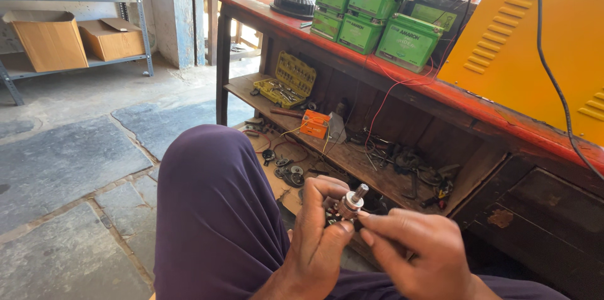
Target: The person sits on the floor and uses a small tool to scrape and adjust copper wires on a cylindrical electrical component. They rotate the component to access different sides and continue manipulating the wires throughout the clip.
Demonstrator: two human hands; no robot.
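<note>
**Small shafted part held over the lap beside the red counter**

While the person sat with a purple-clad leg (214,212) raised beneath both hands, the big yellow metal cabinet (535,42) rose well beyond the fingers, up and to their right, its louvred side facing them. Under it ran the long red counter (390,73), whose top lay far above the fingers and whose lower shelf (352,161) passed just behind them. Green boxed batteries (377,17) were stacked on the counter top, well above and past the fingertips. Two open cardboard boxes (75,39) sat on a grey rack far off to the upper left of the hands. On the lower shelf, beyond the fingers, lay a yellow socket set (286,80) with its lid open, and nearer, an orange meter (314,124).

The left hand (318,231) was closed around a small round metal part with a short shaft (352,202), thumb and fingers gripping its body so the shaft pointed up and away. The right hand (415,246) had its fingertips pinched together at the base of that part, touching it from the right.
</note>
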